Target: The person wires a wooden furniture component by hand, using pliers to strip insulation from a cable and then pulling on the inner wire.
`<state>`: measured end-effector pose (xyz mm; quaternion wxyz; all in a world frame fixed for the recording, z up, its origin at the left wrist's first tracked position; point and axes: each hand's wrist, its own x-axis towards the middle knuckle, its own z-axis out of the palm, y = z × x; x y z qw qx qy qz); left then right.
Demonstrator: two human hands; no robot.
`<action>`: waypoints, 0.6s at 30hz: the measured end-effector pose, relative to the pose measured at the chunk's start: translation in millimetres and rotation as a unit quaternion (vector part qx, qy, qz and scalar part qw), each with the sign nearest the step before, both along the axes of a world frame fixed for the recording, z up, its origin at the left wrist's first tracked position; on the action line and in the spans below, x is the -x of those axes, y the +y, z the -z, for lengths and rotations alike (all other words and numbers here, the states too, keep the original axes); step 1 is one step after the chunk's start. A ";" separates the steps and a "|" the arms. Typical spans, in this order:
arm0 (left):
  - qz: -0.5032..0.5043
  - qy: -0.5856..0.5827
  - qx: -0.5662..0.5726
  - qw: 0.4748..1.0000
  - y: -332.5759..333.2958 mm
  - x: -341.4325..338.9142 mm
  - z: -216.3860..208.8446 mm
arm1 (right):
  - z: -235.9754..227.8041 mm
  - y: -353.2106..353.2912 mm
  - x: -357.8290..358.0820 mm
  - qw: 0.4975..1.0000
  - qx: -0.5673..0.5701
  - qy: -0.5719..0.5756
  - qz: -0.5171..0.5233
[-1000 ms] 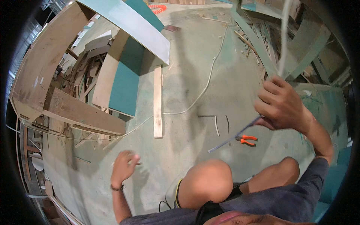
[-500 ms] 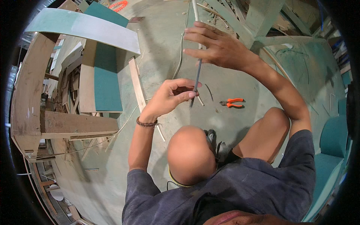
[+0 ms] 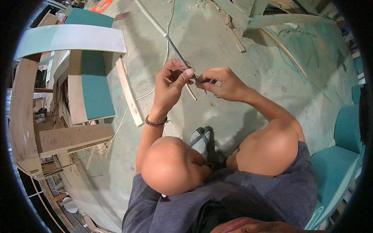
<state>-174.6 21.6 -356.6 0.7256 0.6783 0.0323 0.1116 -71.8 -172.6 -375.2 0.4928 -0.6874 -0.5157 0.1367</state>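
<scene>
Grip's clamped on a thin grey cable [image 3: 176, 50], left hand [image 3: 169, 86] pinching it, right hand [image 3: 224, 84] pinching its near end, wood strip [image 3: 129, 92] off left.

The greenish floor [image 3: 210, 46] bears a wooden plank [image 3: 129, 93] and cord [image 3: 146, 95].

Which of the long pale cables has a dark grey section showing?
The held cable, pinched by the left hand and right hand: below its pale upper part it is dark grey. The floor cable looks pale wherever it shows.
</scene>
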 end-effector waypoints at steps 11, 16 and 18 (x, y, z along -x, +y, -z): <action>0.006 0.039 0.012 0.999 -20.3 -6.7 -7.6 | 7.3 -22.2 8.7 0.998 -0.058 0.008 0.013; 0.020 0.029 0.005 0.999 -18.8 -7.9 -4.1 | 12.3 -21.3 3.9 0.997 -0.064 -0.036 0.004; 0.035 0.036 0.016 0.999 -16.7 -7.9 -3.2 | 11.0 -21.3 4.1 0.998 -0.063 0.003 -0.004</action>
